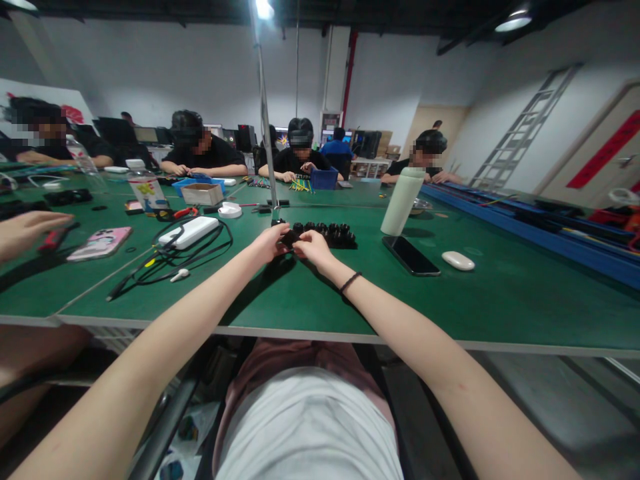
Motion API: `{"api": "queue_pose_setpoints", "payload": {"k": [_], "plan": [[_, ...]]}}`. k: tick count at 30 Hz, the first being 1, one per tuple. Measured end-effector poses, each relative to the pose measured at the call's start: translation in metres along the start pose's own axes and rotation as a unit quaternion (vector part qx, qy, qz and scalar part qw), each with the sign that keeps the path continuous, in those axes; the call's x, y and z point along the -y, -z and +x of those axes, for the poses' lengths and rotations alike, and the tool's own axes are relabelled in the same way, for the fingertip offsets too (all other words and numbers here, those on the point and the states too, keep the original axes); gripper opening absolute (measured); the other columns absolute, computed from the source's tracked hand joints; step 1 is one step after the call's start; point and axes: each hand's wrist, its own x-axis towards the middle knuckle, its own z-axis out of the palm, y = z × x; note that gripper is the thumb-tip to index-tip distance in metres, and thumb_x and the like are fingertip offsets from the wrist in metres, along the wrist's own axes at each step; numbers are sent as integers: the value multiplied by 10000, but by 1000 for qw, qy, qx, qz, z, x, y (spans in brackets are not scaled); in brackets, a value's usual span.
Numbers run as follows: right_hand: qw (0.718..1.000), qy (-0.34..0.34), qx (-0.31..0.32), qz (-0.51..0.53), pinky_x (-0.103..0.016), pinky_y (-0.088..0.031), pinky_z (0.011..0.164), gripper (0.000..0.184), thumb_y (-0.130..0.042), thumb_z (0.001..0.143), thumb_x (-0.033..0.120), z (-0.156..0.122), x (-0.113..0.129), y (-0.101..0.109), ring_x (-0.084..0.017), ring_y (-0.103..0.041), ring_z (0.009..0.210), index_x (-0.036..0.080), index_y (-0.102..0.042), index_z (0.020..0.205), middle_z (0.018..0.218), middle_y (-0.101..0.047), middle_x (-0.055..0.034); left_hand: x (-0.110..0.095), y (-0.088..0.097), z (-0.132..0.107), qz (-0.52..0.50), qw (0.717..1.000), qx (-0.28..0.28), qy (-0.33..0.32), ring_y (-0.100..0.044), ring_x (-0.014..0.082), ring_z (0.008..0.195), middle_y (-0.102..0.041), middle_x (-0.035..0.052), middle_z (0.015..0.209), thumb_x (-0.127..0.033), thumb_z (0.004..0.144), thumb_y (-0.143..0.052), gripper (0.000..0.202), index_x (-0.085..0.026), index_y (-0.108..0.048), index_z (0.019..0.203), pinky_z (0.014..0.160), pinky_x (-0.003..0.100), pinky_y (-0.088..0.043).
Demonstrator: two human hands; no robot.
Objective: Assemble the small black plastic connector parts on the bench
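Note:
Both my hands meet over the green table (320,300), with fingers closed around a small black part (290,239). My left hand (273,241) grips its left side, and my right hand (314,248) pinches it from the right. The part's exact kind is too small and dark to make out. Just behind my right hand stands a cluster of several small black parts (340,233) with rounded tops, lying in a row. My fingers partly hide the left end of that row.
To the left lie a white power bank (189,232) with a black cable, an earbud (180,275) and a pink phone (100,244). A co-worker's hand (30,230) reaches in there. On the right are a pale green bottle (401,201), a black phone (411,256) and a white case (458,261).

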Motion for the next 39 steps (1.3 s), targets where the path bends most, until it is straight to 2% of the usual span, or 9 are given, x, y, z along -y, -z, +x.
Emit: {"api": "queue_pose_setpoints", "payload": {"k": [8, 13, 18, 22, 26, 33, 39], "plan": [[999, 30, -23, -9, -256, -530, 624, 204, -622, 643, 54, 5, -5, 1, -112, -597, 587, 186, -513, 754, 633, -563, 47, 0, 0, 1, -27, 1000, 2, 8, -535, 114, 479, -549, 11, 608, -235, 888, -529, 208, -168, -536, 692, 452, 217, -481], [998, 48, -26, -26, -263, -530, 638, 224, -615, 598, 41, 6, -8, 2, -113, -582, 595, 189, -518, 736, 635, -561, 52, 2, -2, 3, -47, 999, 1, 0, -554, 119, 495, -568, 25, 608, -111, 869, -486, 179, -168, -527, 705, 487, 221, -506], [997, 69, -27, -37, -287, -532, 697, 209, -614, 584, 49, 8, -10, 2, -124, -589, 645, 188, -530, 716, 673, -587, 43, 3, -3, 4, -60, 998, 4, -18, -561, 108, 519, -594, 43, 603, -3, 794, -495, 185, -132, -584, 696, 526, 198, -510], [996, 73, -25, -42, -307, -531, 747, 206, -591, 595, 34, 9, -11, 2, -127, -598, 671, 186, -555, 730, 700, -589, 35, 5, -2, 6, -60, 998, 6, -28, -584, 112, 546, -613, 32, 616, 85, 712, -469, 277, -119, -643, 780, 548, 196, -520], [996, 72, -19, -46, -312, -531, 770, 210, -580, 605, 25, 8, -10, 2, -125, -600, 684, 182, -571, 745, 721, -589, 29, 5, 0, 8, -53, 998, 2, -33, -589, 116, 528, -608, 22, 607, 93, 707, -473, 338, -114, -669, 888, 531, 203, -530], [998, 52, -21, -36, -303, -535, 761, 255, -562, 610, -8, 8, -9, 2, -119, -608, 692, 175, -570, 787, 761, -609, 20, 6, 2, 11, -40, 998, -7, -43, -585, 112, 506, -617, 38, 613, 77, 683, -547, 334, -88, -689, 937, 472, 180, -465], [999, -5, -17, 45, -244, -522, 629, 212, -486, 725, -16, 9, -4, 0, -93, -604, 575, 176, -531, 806, 736, -591, 23, 6, 1, 11, -39, 998, -16, -49, -556, 97, 485, -587, 13, 570, 119, 658, -473, 409, -80, -682, 948, 462, 166, -423]]}}
